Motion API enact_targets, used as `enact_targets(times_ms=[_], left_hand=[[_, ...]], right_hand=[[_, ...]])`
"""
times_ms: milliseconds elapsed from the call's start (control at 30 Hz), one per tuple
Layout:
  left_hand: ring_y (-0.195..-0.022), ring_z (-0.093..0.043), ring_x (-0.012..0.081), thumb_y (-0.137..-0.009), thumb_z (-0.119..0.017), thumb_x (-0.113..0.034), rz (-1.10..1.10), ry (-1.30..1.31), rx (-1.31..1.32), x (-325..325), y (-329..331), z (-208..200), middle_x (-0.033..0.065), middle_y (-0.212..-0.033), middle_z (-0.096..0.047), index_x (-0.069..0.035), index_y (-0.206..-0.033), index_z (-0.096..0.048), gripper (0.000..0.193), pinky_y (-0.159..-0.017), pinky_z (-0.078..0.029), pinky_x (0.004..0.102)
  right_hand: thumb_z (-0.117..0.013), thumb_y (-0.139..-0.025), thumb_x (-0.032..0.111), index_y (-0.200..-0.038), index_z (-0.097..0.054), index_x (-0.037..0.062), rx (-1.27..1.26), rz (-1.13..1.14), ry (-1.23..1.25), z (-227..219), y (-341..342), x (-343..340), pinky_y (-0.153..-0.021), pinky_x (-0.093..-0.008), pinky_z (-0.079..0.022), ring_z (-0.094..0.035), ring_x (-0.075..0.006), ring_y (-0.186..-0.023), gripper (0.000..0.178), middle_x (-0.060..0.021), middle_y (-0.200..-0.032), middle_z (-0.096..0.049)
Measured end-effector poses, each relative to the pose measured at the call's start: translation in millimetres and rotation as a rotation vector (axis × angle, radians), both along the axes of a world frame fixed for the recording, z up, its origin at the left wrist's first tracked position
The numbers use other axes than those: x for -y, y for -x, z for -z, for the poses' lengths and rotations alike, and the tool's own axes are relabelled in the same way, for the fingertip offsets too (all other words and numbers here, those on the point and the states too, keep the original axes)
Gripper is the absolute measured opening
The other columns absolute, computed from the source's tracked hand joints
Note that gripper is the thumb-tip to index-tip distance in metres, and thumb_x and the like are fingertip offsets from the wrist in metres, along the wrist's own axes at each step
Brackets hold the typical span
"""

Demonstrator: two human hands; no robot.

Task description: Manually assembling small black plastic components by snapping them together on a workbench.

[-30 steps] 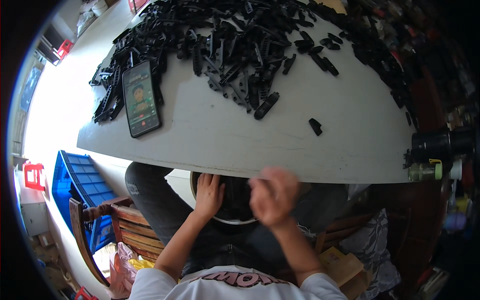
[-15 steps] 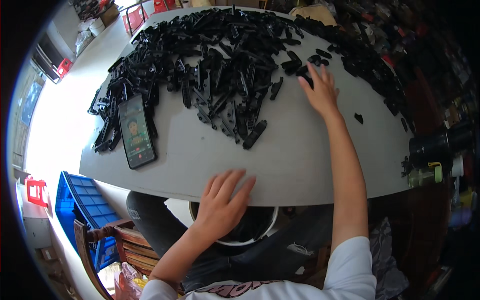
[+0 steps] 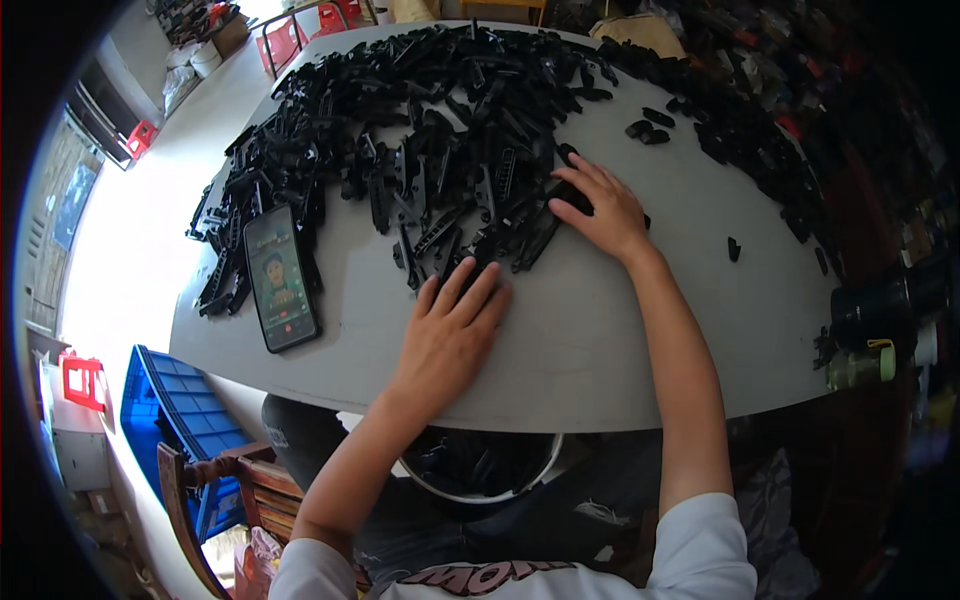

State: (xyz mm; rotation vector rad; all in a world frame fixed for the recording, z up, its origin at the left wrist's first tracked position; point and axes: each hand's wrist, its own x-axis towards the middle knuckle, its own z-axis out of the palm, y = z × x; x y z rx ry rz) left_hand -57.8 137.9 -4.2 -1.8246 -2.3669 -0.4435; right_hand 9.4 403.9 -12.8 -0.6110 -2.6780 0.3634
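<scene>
A broad heap of black plastic parts, mostly long and narrow, some with ladder-like slots, covers the far and middle table. At its near tip my left hand lies with its fingers stretched out and slightly apart, fingertips touching the closest parts. My right hand rests at the heap's right edge, thumb apart from the outstretched fingers. Black pieces lie between its thumb and fingers and partly under the palm; the hand hides the rest of them.
A phone leans on the heap's left side. Small black pieces lie between the heap and a second row of parts along the right edge. Below the table's front edge, a white-rimmed bucket holds black parts. A blue crate stands at left.
My left hand has moved forward from the table's front edge to the heap. My right hand has come left and nearer, and loose pieces beside it now lie against the heap.
</scene>
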Motion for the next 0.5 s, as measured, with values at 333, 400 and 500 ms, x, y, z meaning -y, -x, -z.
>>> enact_targets(times_ms=[333,400,500], left_hand=[[-0.103,-0.052,0.0245,-0.076,-0.062,-0.013,0.032,-0.197,0.050,56.5,0.5,-13.0,0.0106,-0.106,-0.054,-0.004,-0.111,-0.056,0.037,-0.090,-0.041,0.0386],[-0.095,-0.054,0.0236,-0.075,-0.063,-0.013,0.002,-0.165,0.048,51.7,-15.3,-17.3,0.0088,-0.097,-0.054,-0.005,-0.112,-0.055,0.038,-0.082,-0.043,0.0367],[-0.071,-0.056,0.0197,-0.075,-0.063,-0.012,-0.014,-0.248,-0.032,34.9,-30.7,-7.6,0.0032,-0.077,-0.052,-0.006,-0.110,-0.055,0.036,-0.060,-0.045,0.0326]], right_hand=[[-0.055,-0.084,0.050,-0.122,-0.054,0.0222,-0.014,0.034,-0.032,-0.2,-44.3,119.2,-0.104,-0.0474,-0.027,-0.036,-0.0392,-0.127,0.047,-0.0125,-0.138,-0.042],[-0.054,-0.086,0.045,-0.123,-0.054,0.0206,-0.062,0.035,-0.016,-4.6,-47.7,124.8,-0.105,-0.0469,-0.026,-0.035,-0.0387,-0.128,0.044,-0.0131,-0.138,-0.042],[-0.053,-0.091,0.023,-0.121,-0.054,0.0101,-0.443,0.031,0.213,-13.6,-61.6,113.9,-0.102,-0.0404,-0.032,-0.043,-0.0320,-0.122,0.033,-0.0130,-0.127,-0.051]])
